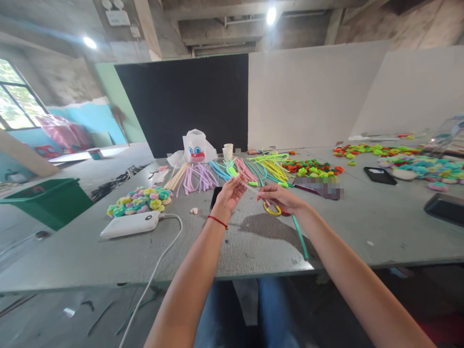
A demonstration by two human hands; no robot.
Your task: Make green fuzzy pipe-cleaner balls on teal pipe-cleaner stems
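A thin pale pipe cleaner (251,188) is pinched in the fingertips of the left hand (229,194) and right hand (279,197) above the grey counter (362,232), where a slackened grip could drop it onto the yellow-handled scissors (271,209).

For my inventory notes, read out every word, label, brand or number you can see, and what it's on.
Nothing can be read. The white power bank has only a tiny mark, too small to read. The plastic bag shows a cartoon face, no words. The white ceiling box is too blurred.
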